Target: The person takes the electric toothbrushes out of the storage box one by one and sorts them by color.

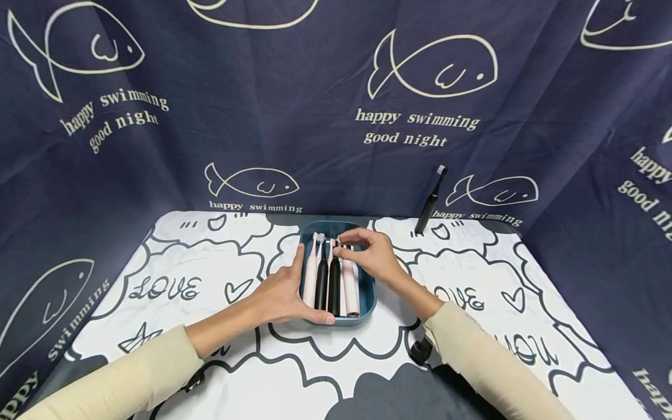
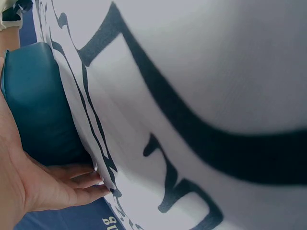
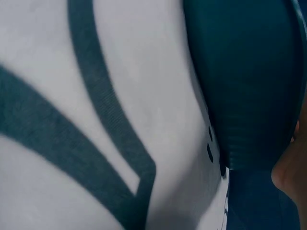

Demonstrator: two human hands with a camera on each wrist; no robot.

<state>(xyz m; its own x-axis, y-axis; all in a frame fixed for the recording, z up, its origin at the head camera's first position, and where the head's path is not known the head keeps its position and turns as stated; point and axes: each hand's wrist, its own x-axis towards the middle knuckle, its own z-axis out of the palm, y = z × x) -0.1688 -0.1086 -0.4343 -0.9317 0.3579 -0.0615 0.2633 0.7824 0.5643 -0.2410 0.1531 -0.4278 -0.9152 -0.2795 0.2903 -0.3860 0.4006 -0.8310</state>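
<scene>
A dark blue box [image 1: 369, 306] stands on the cloth, holding several electric toothbrushes side by side. Pink ones lie at its left [image 1: 310, 280] and right, black ones between them. My left hand [image 1: 280, 294] holds the box from the left, thumb at the front rim and fingers along the side wall; the left wrist view shows its fingers at the outer wall [image 2: 38, 105]. Over the box, my right hand [image 1: 373, 256] pinches near the head of a black toothbrush [image 1: 334, 289]. The fingertips partly hide that brush's head. In the right wrist view mostly the box wall [image 3: 244, 86] shows.
Another black electric toothbrush [image 1: 429, 204] stands upright at the back right, near the curtain. A white cloth with dark lettering [image 1: 194, 291] covers the table. Navy fish-printed curtains [image 1: 315, 116] enclose the back and sides.
</scene>
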